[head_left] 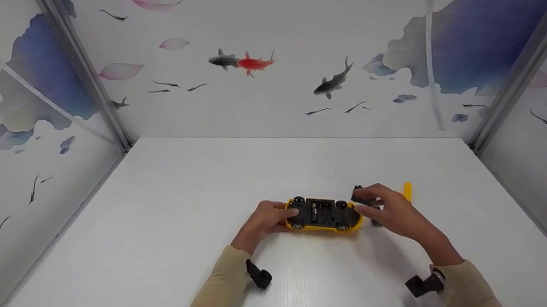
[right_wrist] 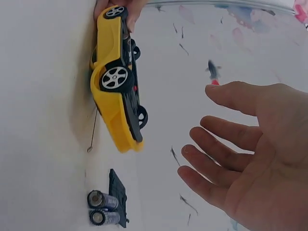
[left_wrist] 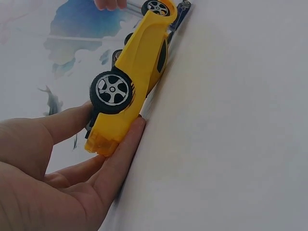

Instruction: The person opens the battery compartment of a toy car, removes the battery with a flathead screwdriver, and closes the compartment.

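Observation:
A yellow toy car lies upside down, its black underside and wheels facing up. An uncovered recess shows in the middle of that underside. My left hand grips one end of the car, thumb on the underside and fingers beneath the body. Over the car's other end hovers my right hand; in the right wrist view its fingers are spread and hold nothing. Two batteries and a flat black plastic piece lie on the table past that end, partly hidden by the right hand in the head view.
A yellow stick-like handle lies behind the right hand. From the car a thin wire antenna sticks out near the table. White panels with painted fish enclose the white tabletop at the back and sides.

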A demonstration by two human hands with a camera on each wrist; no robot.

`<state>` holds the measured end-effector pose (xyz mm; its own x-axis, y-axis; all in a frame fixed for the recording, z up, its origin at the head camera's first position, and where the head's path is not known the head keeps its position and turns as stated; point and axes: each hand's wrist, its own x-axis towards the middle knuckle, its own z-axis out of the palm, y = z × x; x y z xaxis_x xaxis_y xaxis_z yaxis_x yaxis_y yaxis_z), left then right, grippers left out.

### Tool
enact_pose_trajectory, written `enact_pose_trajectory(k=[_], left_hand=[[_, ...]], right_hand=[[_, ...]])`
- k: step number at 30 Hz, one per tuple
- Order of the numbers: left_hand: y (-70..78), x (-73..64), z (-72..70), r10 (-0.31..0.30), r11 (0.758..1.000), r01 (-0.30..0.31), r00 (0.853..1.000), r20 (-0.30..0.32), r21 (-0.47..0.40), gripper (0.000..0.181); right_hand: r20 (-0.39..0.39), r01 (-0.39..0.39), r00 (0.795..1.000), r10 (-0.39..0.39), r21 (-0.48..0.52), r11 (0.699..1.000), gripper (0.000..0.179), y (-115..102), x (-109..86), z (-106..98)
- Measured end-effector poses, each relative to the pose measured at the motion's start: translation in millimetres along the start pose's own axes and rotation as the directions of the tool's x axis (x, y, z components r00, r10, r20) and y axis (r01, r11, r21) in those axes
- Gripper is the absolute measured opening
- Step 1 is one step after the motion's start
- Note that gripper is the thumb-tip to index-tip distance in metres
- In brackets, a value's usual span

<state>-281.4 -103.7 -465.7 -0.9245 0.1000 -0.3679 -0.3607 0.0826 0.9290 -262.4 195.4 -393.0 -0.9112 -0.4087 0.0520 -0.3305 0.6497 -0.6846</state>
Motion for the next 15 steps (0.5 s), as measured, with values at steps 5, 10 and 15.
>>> enact_pose_trajectory(k=[5, 10, 15], left_hand=[[-0.2, -0.1, 0.2, -0.005, 1.000, 0.005, 1.000, -0.004, 0.007, 0.055], [-0.5, 0.3, 0.2, -0.009, 1.000, 0.009, 1.000, 0.004, -0.014, 0.053], [0.2, 0.6, 0.9, -0.009, 1.000, 0.009, 1.000, 0.000, 0.000, 0.053]], right_hand=[[0.009, 0.048, 0.999, -0.048, 0.014, 0.999, 0.041, -12, 2.4, 5], [0.006, 0.097, 0.995, -0.097, 0.000, 0.995, 0.040, -17, 8.6, 12], [0.016, 0.088, 0.996, -0.088, -0.026, 0.996, 0.043, -20, 16.7, 24]])
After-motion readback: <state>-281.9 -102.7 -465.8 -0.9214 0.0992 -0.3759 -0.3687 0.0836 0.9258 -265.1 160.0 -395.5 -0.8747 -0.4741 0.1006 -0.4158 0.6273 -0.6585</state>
